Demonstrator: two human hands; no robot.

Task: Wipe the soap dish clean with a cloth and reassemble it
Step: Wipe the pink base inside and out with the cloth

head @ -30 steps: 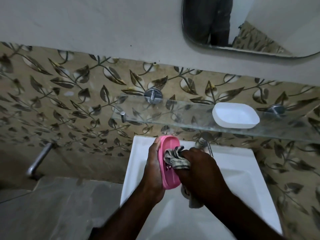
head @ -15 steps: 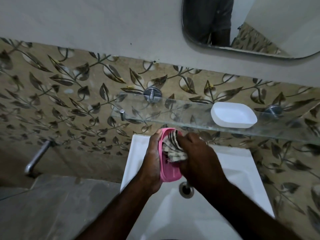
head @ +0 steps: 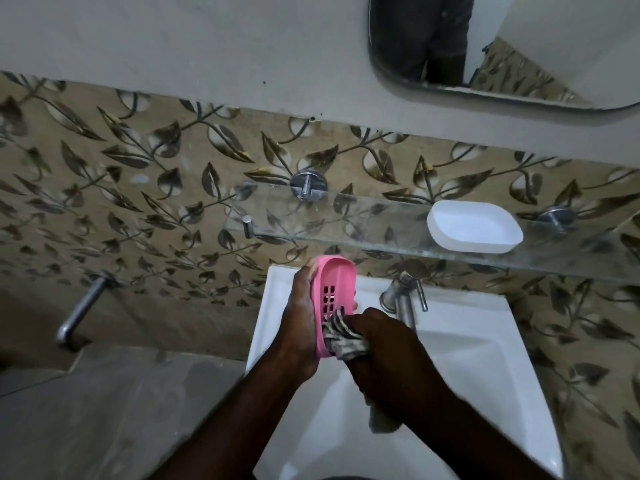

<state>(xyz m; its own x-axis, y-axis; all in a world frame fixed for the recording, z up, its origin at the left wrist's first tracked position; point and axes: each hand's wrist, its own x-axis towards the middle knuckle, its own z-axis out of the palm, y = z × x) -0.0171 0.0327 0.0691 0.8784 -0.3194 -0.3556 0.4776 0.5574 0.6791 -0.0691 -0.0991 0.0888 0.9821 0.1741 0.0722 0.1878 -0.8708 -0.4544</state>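
My left hand (head: 300, 320) grips a pink slotted soap dish insert (head: 337, 289) from its left side, holding it tilted on edge above the white sink (head: 485, 358). My right hand (head: 384, 344) grips a striped cloth (head: 341, 337) and presses it into the insert's near end. A tail of the cloth (head: 382, 419) hangs below my right wrist. The white soap dish base (head: 474, 230) lies apart on the glass shelf (head: 346, 216), to the upper right.
A chrome tap (head: 405, 296) stands at the back of the sink, just right of my hands. A mirror (head: 502, 46) hangs above the shelf. A metal spout (head: 83, 306) sticks out of the leaf-patterned wall at left, over a grey counter (head: 104, 410).
My right hand slid the cloth from the insert's far end down to its near end, uncovering the slots. The insert stayed in my left hand.
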